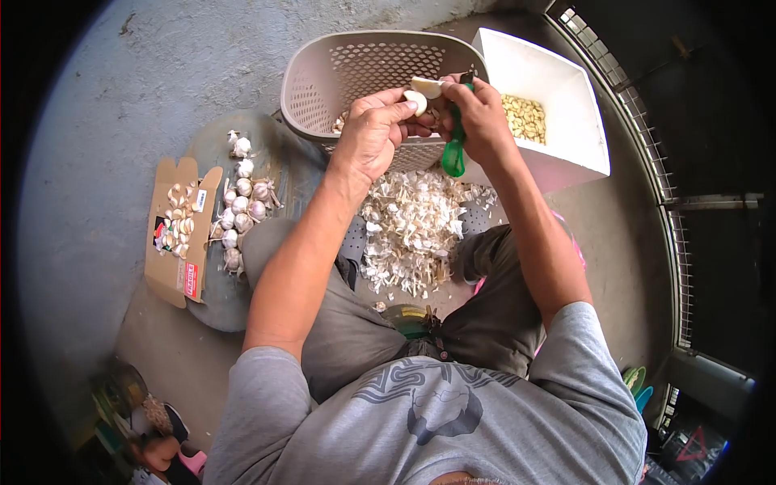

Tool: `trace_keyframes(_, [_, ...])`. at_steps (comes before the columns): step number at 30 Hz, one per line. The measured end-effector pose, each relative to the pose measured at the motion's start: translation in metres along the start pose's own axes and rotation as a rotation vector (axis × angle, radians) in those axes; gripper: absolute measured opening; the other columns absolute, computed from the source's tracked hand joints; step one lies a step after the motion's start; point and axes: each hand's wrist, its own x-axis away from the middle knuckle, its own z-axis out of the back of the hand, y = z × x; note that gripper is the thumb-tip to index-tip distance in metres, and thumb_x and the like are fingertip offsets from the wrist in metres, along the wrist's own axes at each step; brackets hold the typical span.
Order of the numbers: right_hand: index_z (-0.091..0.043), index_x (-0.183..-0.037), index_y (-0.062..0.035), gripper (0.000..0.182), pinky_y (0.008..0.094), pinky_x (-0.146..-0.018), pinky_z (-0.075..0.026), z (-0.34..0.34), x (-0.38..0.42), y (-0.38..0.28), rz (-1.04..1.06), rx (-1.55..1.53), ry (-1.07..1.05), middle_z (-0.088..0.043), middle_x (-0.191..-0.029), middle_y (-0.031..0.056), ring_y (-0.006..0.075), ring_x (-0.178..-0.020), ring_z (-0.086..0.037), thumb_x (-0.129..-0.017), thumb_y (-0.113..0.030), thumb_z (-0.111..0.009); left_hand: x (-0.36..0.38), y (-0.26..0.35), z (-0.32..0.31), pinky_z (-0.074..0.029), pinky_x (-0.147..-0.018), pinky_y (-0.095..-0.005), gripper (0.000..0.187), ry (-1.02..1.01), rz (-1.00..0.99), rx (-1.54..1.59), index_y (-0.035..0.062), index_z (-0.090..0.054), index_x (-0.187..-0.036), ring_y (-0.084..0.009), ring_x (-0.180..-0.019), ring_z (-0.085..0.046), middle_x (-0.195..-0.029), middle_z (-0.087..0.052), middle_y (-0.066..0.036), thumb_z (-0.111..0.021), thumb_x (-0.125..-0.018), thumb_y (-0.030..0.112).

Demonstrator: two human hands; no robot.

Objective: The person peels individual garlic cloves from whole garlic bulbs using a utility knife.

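Observation:
Over the rim of the basket, my left hand [373, 133] pinches a pale garlic clove [415, 102] between thumb and fingers. My right hand [482, 117] is closed around a small green-handled knife [455, 155], its handle end pointing down toward me; the blade is mostly hidden by the fingers. Another whitish garlic piece [426, 86] shows at the right fingertips, close beside the left hand's clove. Below both hands, a heap of garlic skins [414, 230] lies on the floor between my feet.
A perforated basket [303, 97] stands ahead, garlic partly visible inside. Right of it, a white foam box [566, 89] contains peeled cloves [524, 118]. At left, garlic bulbs [243, 202] and an open cardboard box [166, 275] with cloves rest on a round surface [218, 315]. Wire mesh [683, 275] runs along the right.

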Motion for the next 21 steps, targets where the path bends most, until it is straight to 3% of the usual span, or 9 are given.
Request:
trace_keyframes(2, [-0.059, -0.099, -0.0012, 0.014, 0.0284, -0.041, -0.042, 0.012, -0.007, 0.004, -0.028, -0.118, 0.002, -0.057, -0.065, 0.0036, 0.0114, -0.049, -0.055, -0.099, -0.015, -0.06, -0.002, -0.004, 0.005, -0.058, -0.086, -0.0385, 0.034, -0.024, 0.029, 0.01, -0.0111, -0.059, -0.128, -0.0263, -0.094, -0.07, -0.113, -0.07, -0.018, -0.055, -0.098, 0.005])
trace_keyframes(6, [-0.06, -0.098, -0.0012, 0.014, 0.0274, -0.042, -0.043, 0.021, -0.006, -0.009, 0.042, -0.005, 0.028, -0.059, -0.066, 0.0048, 0.0109, -0.049, -0.055, -0.098, -0.015, -0.059, 0.0, -0.001, 0.0, -0.059, -0.084, -0.0399, 0.038, 0.034, 0.02, 0.012, -0.0126, -0.054, -0.132, -0.0273, -0.093, -0.07, -0.111, -0.069, -0.021, -0.055, -0.098, 0.005])
trace_keyframes(9, [-0.059, -0.093, -0.0029, 0.012, 0.026, -0.043, -0.044, 0.027, -0.006, -0.015, 0.127, 0.234, -0.058, -0.061, -0.066, 0.0057, 0.01, -0.049, -0.056, -0.098, -0.014, -0.06, -0.002, 0.001, -0.001, -0.059, -0.083, -0.0399, 0.033, 0.062, 0.013, -0.026, -0.0111, -0.055, -0.127, -0.0278, -0.091, -0.07, -0.107, -0.069, -0.02, -0.058, -0.098, 0.005])
trace_keyframes(13, [-0.057, -0.091, -0.0052, 0.011, 0.0264, -0.044, -0.047, 0.025, -0.003, -0.006, 0.007, 0.061, -0.194, -0.062, -0.069, 0.0048, 0.0104, -0.05, -0.057, -0.097, -0.012, -0.063, -0.003, 0.005, 0.009, -0.06, -0.08, -0.0394, 0.023, 0.164, -0.004, 0.027, -0.0052, -0.061, -0.113, -0.0269, -0.087, -0.071, -0.096, -0.069, -0.015, -0.063, -0.1, 0.013])
trace_keyframes(17, [-0.057, -0.096, -0.0054, 0.009, 0.0257, -0.041, -0.047, 0.008, 0.002, 0.005, -0.019, 0.03, -0.173, -0.062, -0.075, 0.0039, 0.0112, -0.052, -0.06, -0.096, -0.01, -0.065, -0.008, -0.002, 0.021, -0.059, -0.076, -0.0374, 0.021, 0.352, -0.009, 0.086, 0.0, -0.062, -0.105, -0.0217, -0.084, -0.07, -0.09, -0.067, -0.01, -0.065, -0.101, 0.02])
trace_keyframes(21, [-0.06, -0.099, -0.002, 0.012, 0.0237, -0.047, -0.048, -0.025, 0.013, 0.016, 0.145, 0.302, -0.142, -0.064, -0.075, 0.0025, 0.009, -0.059, -0.062, -0.095, -0.007, -0.07, -0.006, -0.016, 0.01, -0.058, -0.072, -0.0351, 0.017, 0.462, -0.028, 0.19, 0.0031, -0.062, -0.102, -0.0187, -0.079, -0.065, -0.088, -0.065, -0.006, -0.066, -0.1, 0.02])
